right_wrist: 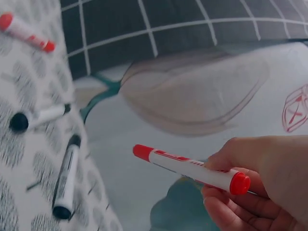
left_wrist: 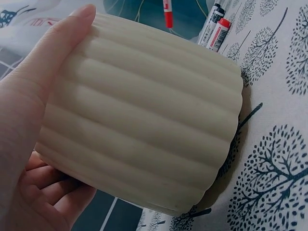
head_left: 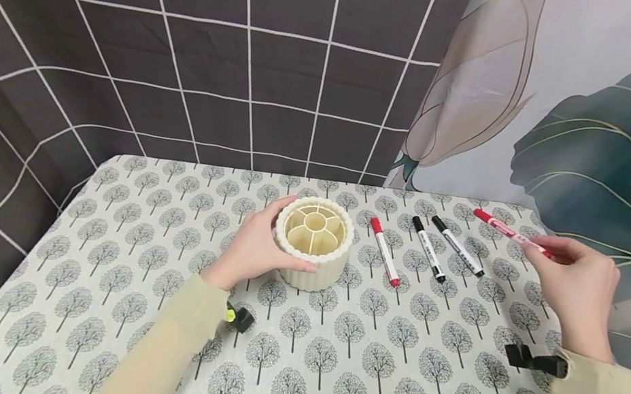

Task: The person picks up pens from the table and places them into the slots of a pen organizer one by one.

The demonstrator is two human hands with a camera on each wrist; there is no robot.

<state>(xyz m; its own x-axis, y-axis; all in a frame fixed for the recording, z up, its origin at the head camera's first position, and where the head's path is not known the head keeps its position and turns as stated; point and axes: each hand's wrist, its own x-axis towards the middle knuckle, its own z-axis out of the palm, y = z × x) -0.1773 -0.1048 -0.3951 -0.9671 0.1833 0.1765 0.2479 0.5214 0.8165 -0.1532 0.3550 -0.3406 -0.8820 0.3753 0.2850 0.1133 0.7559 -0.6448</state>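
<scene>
My left hand [head_left: 258, 243] grips a cream pen holder [head_left: 312, 272] with fluted sides, thumb along the near side and fingers behind. Round its top, thin walls split the inside into several compartments about a central ring, and no pens show in them. In the left wrist view the fluted wall [left_wrist: 144, 110] fills the middle, with the thumb across its rim. At the right, my right hand [head_left: 578, 280] pinches a red-capped white marker [head_left: 505, 228] near one end. The right wrist view shows this marker [right_wrist: 190, 168] raised off the cloth between thumb and fingers.
Between the hands lie another red marker [head_left: 384, 252] and two black-capped markers, one [head_left: 428, 248] left of the other [head_left: 458, 246]. A tree-print cloth [head_left: 157, 337] covers the table. Behind it hang a dark grid-patterned curtain [head_left: 285, 75] and a leaf-and-flower print [head_left: 625, 156].
</scene>
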